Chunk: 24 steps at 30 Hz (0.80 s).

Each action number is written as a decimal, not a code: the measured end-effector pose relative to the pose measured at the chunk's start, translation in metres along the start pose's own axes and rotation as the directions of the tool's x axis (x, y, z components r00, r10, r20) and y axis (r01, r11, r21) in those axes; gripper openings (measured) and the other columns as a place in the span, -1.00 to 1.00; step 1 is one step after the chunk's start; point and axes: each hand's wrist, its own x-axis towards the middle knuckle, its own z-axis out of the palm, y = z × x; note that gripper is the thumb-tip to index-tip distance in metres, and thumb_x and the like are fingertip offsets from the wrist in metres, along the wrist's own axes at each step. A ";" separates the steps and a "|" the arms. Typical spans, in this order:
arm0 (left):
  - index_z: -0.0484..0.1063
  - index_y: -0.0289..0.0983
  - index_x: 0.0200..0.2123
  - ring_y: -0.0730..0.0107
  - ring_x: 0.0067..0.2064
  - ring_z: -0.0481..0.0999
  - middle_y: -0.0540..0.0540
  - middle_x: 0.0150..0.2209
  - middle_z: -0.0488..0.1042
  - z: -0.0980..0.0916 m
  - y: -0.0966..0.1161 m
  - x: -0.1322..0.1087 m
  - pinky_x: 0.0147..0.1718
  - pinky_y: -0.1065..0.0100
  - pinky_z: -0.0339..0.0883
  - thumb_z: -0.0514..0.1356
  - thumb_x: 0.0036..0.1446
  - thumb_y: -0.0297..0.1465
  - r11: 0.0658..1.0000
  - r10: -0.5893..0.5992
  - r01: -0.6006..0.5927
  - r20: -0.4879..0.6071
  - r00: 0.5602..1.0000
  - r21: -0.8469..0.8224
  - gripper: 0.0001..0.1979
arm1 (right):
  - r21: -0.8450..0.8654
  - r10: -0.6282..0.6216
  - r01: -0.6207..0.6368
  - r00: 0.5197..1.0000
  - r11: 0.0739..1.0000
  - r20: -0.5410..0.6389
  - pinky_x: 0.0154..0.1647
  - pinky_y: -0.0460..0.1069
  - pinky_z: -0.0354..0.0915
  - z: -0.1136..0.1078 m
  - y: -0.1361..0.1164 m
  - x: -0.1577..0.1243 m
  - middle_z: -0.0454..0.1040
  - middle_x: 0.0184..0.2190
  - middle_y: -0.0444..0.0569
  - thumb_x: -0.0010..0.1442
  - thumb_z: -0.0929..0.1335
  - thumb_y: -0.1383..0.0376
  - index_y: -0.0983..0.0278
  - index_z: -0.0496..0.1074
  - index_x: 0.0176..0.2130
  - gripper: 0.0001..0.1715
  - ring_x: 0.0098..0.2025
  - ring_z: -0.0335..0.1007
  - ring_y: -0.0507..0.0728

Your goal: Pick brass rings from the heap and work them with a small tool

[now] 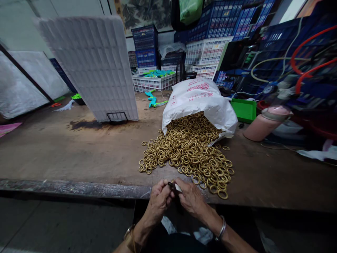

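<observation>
My left hand (158, 197) and my right hand (193, 198) meet at the table's front edge, fingers closed in a pinch. Between the fingertips of my left hand is a small dark piece (170, 184). A small pale flat piece (178, 188) shows at the fingers of my right hand. Whether these two are parts of one thing I cannot tell, as the fingers cover much of them. Just beyond my hands lies a heap of brass-coloured rings (184, 151), spilling from the mouth of a white woven sack (195, 100) that lies on its side.
On the wooden table (65, 154) a tall white ribbed panel (92, 66) stands at the left. A pink bottle (267, 123) and a green tray (243, 110) are at the right. Behind are a white crate (154, 83) with turquoise pieces and stacked blue crates (218, 21).
</observation>
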 end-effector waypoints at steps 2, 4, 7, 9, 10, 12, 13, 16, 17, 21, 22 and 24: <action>0.21 -0.30 -0.50 0.69 -0.70 0.01 0.11 -0.65 0.21 0.000 0.001 -0.001 -0.72 0.53 -0.16 0.12 -0.04 -0.10 1.000 0.012 -0.012 -0.011 1.000 0.026 -0.65 | -0.048 -0.012 0.011 1.000 0.999 -0.026 -0.51 -0.08 -0.10 0.001 -0.001 -0.002 0.30 -0.58 -0.15 -0.14 0.13 0.53 0.25 0.24 -0.40 -0.71 -0.55 0.14 0.01; 0.20 -0.29 -0.51 0.69 -0.69 0.02 0.11 -0.65 0.22 0.001 0.001 -0.001 -0.71 0.53 -0.14 0.13 -0.07 -0.08 0.999 0.014 -0.012 -0.030 0.999 0.047 -0.64 | -0.082 -0.028 0.024 0.998 0.996 -0.047 -0.51 -0.07 -0.10 0.003 0.000 -0.003 0.30 -0.57 -0.15 -0.14 0.13 0.53 0.25 0.24 -0.40 -0.71 -0.54 0.15 0.01; 0.19 -0.29 -0.52 0.68 -0.68 0.04 0.10 -0.64 0.24 0.001 0.000 -0.002 -0.70 0.53 -0.11 0.13 -0.06 -0.09 0.996 0.031 -0.027 -0.049 0.998 0.089 -0.64 | -0.126 -0.028 0.020 0.997 0.992 -0.068 -0.51 -0.07 -0.10 0.007 0.002 -0.004 0.30 -0.57 -0.14 -0.13 0.14 0.52 0.25 0.25 -0.36 -0.69 -0.53 0.18 0.03; 0.19 -0.29 -0.51 0.68 -0.68 0.05 0.10 -0.64 0.24 0.000 -0.002 -0.002 -0.70 0.54 -0.10 0.11 -0.04 -0.11 0.992 0.062 -0.056 -0.047 0.997 0.110 -0.66 | -0.143 -0.019 0.010 0.998 0.990 -0.058 -0.51 -0.06 -0.09 0.009 0.003 -0.004 0.32 -0.57 -0.13 -0.14 0.14 0.52 0.25 0.26 -0.34 -0.67 -0.52 0.19 0.04; 0.19 -0.29 -0.51 0.68 -0.68 0.05 0.10 -0.64 0.24 0.000 -0.002 -0.002 -0.70 0.54 -0.10 0.11 -0.03 -0.12 0.990 0.080 -0.074 -0.044 0.996 0.118 -0.66 | -0.146 -0.018 0.012 0.999 0.989 -0.041 -0.51 -0.06 -0.10 0.009 0.004 -0.004 0.33 -0.57 -0.13 -0.14 0.14 0.52 0.26 0.26 -0.33 -0.66 -0.52 0.20 0.04; 0.20 -0.29 -0.51 0.68 -0.69 0.04 0.12 -0.65 0.21 -0.001 -0.003 -0.004 -0.71 0.54 -0.11 0.10 -0.01 -0.13 0.988 0.095 -0.090 -0.033 0.995 0.125 -0.67 | -0.152 -0.018 0.017 1.000 0.988 -0.004 -0.52 -0.06 -0.10 0.008 0.005 -0.003 0.34 -0.57 -0.13 -0.14 0.15 0.51 0.27 0.26 -0.32 -0.66 -0.53 0.20 0.04; 0.21 -0.29 -0.52 0.69 -0.69 0.03 0.13 -0.67 0.19 -0.001 -0.003 -0.006 -0.71 0.54 -0.11 0.10 0.00 -0.13 0.988 0.087 -0.083 -0.028 0.996 0.127 -0.67 | -0.160 -0.014 0.014 1.000 0.987 0.005 -0.52 -0.06 -0.10 0.007 0.007 -0.003 0.35 -0.57 -0.12 -0.12 0.15 0.50 0.27 0.26 -0.31 -0.67 -0.53 0.20 0.04; 0.23 -0.30 -0.50 0.69 -0.72 0.04 0.12 -0.68 0.21 0.000 0.000 -0.013 -0.74 0.55 -0.13 0.10 0.01 -0.14 0.994 0.035 -0.036 0.012 0.999 0.107 -0.69 | -0.191 0.044 -0.048 0.999 0.980 -0.023 -0.52 -0.07 -0.09 0.003 0.011 0.001 0.38 -0.54 -0.09 -0.02 0.14 0.46 0.29 0.26 -0.29 -0.74 -0.52 0.23 0.04; 0.24 -0.30 -0.48 0.70 -0.72 0.05 0.12 -0.68 0.23 0.001 0.001 -0.015 -0.75 0.55 -0.13 0.10 0.01 -0.15 0.997 0.019 -0.022 0.040 0.999 0.079 -0.70 | -0.199 0.075 -0.080 0.997 0.977 -0.035 -0.53 -0.07 -0.09 0.001 0.012 0.002 0.39 -0.53 -0.08 0.00 0.14 0.47 0.29 0.27 -0.30 -0.76 -0.52 0.24 0.03; 0.25 -0.29 -0.45 0.69 -0.70 0.10 0.07 -0.58 0.32 0.004 0.005 -0.017 -0.77 0.57 -0.09 0.13 -0.01 -0.16 0.987 -0.027 0.047 0.125 0.992 -0.155 -0.71 | -0.226 0.160 -0.181 0.981 0.957 -0.107 -0.52 -0.09 -0.08 -0.006 0.016 0.007 0.43 -0.50 -0.08 -0.01 0.16 0.50 0.28 0.26 -0.33 -0.76 -0.50 0.28 0.02; 0.25 -0.29 -0.45 0.67 -0.68 0.14 0.04 -0.54 0.34 0.004 0.005 -0.016 -0.77 0.57 -0.06 0.14 -0.02 -0.16 0.975 -0.041 0.066 0.120 0.992 -0.210 -0.70 | -0.243 0.166 -0.198 0.976 0.950 -0.144 -0.51 -0.09 -0.07 -0.007 0.017 0.009 0.44 -0.47 -0.07 -0.01 0.17 0.50 0.27 0.26 -0.30 -0.76 -0.48 0.30 0.02; 0.27 -0.32 -0.44 0.63 -0.62 0.23 -0.04 -0.45 0.39 0.003 0.003 -0.013 -0.76 0.57 -0.01 0.17 -0.04 -0.18 0.957 -0.061 0.085 0.093 0.994 -0.278 -0.70 | -0.296 0.176 -0.232 0.963 0.927 -0.205 -0.49 -0.08 -0.05 -0.008 0.018 0.012 0.45 -0.40 -0.05 0.03 0.18 0.48 0.26 0.24 -0.23 -0.73 -0.44 0.34 0.04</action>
